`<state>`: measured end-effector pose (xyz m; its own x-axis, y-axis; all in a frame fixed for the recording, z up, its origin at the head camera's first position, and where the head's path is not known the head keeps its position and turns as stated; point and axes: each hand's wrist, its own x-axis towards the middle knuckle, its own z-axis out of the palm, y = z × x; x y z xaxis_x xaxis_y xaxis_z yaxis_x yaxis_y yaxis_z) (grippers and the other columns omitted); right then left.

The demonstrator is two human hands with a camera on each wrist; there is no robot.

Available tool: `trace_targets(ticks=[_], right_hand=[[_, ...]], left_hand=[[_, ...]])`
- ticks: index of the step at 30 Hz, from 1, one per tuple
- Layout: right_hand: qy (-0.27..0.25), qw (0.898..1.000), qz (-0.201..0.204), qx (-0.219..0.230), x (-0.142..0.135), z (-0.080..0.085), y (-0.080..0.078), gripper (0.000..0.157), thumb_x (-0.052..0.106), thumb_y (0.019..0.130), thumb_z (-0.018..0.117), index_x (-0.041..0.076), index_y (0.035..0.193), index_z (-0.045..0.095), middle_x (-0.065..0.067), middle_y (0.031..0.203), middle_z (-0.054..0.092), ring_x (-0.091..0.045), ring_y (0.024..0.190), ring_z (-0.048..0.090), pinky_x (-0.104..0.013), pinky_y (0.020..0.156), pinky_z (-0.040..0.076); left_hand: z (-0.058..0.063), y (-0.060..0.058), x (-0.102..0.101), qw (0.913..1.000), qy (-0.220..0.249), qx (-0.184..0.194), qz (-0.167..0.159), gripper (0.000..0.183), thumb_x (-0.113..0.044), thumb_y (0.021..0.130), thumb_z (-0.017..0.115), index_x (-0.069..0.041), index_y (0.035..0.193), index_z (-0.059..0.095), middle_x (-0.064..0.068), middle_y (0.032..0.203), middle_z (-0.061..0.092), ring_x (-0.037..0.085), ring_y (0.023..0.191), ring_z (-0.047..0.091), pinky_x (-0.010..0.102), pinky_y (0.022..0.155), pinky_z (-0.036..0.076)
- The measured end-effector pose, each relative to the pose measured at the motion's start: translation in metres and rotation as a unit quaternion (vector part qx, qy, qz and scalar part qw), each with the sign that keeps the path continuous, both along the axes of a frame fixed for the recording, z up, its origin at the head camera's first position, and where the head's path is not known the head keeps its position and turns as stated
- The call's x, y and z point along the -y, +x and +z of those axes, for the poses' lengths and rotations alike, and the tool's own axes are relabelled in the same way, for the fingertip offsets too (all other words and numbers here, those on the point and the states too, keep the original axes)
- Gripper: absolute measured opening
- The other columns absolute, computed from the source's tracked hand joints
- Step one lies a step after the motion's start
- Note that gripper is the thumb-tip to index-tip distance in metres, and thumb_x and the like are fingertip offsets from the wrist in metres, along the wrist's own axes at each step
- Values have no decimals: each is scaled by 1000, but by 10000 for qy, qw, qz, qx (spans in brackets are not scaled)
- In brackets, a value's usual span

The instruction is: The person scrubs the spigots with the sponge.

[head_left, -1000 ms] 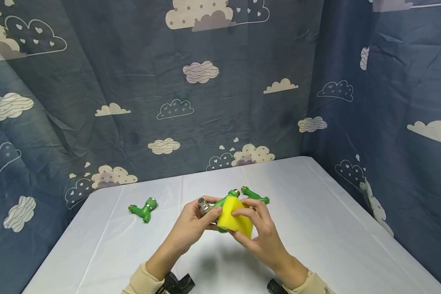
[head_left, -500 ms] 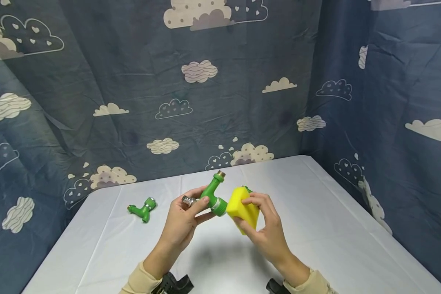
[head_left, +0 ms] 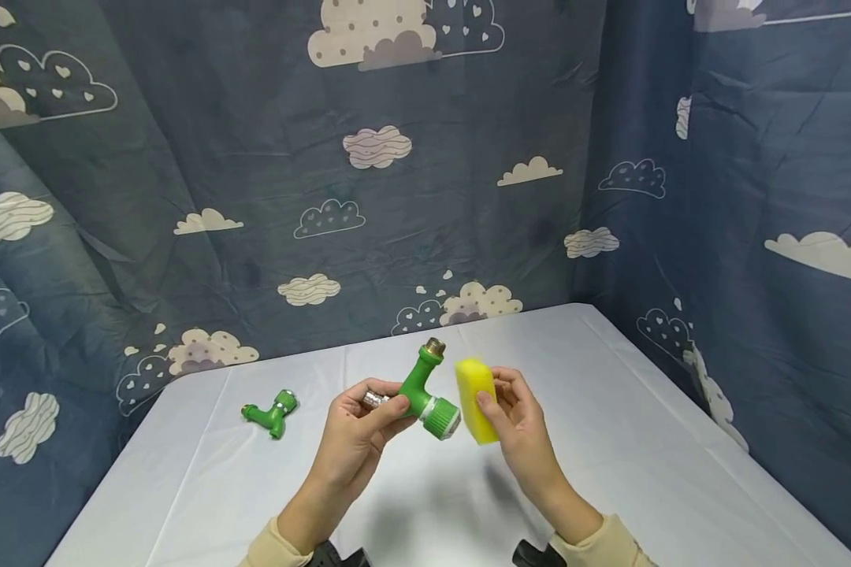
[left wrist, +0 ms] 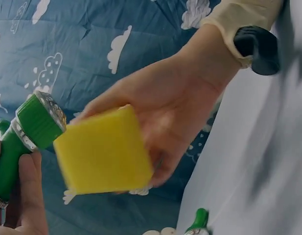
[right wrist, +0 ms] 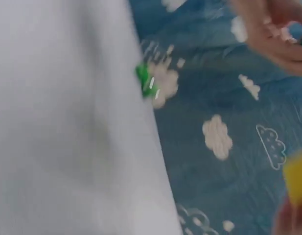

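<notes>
Raised over the table, my left hand [head_left: 354, 437] grips a green tap [head_left: 416, 390] by its metal handle end. The tap's brass threaded end points up and away, and its ribbed green collar faces right. Between thumb and fingers, my right hand [head_left: 528, 437] holds a yellow sponge [head_left: 473, 400] upright, a small gap from the collar. In the left wrist view the sponge [left wrist: 104, 154] shows its broad flat face beside the tap's collar [left wrist: 40, 120]. The right wrist view catches only the sponge's edge [right wrist: 297, 178] and part of my left hand [right wrist: 275, 39].
A second green tap [head_left: 273, 413] lies on the white-covered table [head_left: 206, 480], left of my hands. Another green piece [left wrist: 199, 220] shows on the cloth in the left wrist view. Dark blue cloud-patterned cloth [head_left: 425, 252] hangs behind and at the sides.
The sponge, first pressed over the tap, has come away to the right and turned edge-on. The tap has swung into full view, its collar now tilted down to the right.
</notes>
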<state>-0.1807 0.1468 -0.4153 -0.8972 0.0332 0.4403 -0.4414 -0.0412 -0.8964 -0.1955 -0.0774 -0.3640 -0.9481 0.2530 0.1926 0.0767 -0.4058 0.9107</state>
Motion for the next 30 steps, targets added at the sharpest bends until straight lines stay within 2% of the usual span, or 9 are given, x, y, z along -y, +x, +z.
trace_targets(ticks=[2,6,8,10,13,16,21,25,30], right_hand=[[-633,9885,1107,813,-2,2,3,36,28,116,47,12,148,44,-1,125,60,-12,107,63,-22,91,60],[-1592,9239,2887,1940,-6,5,9,43,47,117,34,27,154,38,3,130,62,-13,116,66,-25,102,60],[-1936,8942,3423,2141,-7,5,9,41,50,116,34,30,150,45,5,129,66,-13,116,69,-25,103,60],[-2208,8713,3827,2134,-8,5,8,41,49,116,34,27,145,52,4,128,69,-14,114,70,-26,102,60],[-2373,8551,4154,1999,-11,5,6,41,46,116,33,25,140,59,4,125,71,-14,110,71,-26,99,61],[-2410,8621,4073,1811,-16,6,4,42,43,117,31,26,141,59,4,124,70,-13,109,70,-27,99,60],[-2110,9045,3422,1426,-27,8,0,40,42,117,28,28,141,58,8,120,69,-9,106,67,-24,97,59],[-1604,9379,2832,1199,-32,4,-5,34,40,117,28,29,136,54,11,116,66,-6,102,64,-21,93,58],[-1298,9592,2225,1168,-31,3,-10,28,37,116,31,30,133,51,10,114,64,-7,101,62,-21,92,59]], left_hand=[[-4,0,-1,9999,102,-62,-96,25,8,95,73,-17,93,79,4,106,73,14,95,79,34,95,66],[-10,-2,0,9995,13,-320,-3,18,1,92,81,-16,89,77,-1,107,75,12,97,78,33,97,65],[-10,-5,5,9984,-137,-521,144,15,-2,91,84,-14,87,77,-1,106,77,12,97,76,31,96,65],[-8,-8,12,9971,-277,-646,286,13,-3,90,85,-12,87,76,0,105,77,12,97,74,31,95,66],[-4,-14,22,9963,-484,-536,476,15,0,92,82,-13,90,76,0,101,74,14,92,74,33,90,68],[-3,-23,32,9949,-713,-253,670,19,5,93,78,-13,98,78,2,98,70,15,86,75,33,85,69],[-13,-49,51,9866,-1350,120,908,19,5,90,81,4,109,78,3,98,73,15,82,74,33,85,69],[-27,-70,63,9750,-1915,392,1060,21,0,89,85,6,107,77,4,94,70,16,82,75,36,87,69],[-45,-90,69,9680,-2137,629,1156,23,2,88,86,8,107,75,6,88,68,17,80,76,45,91,68]])
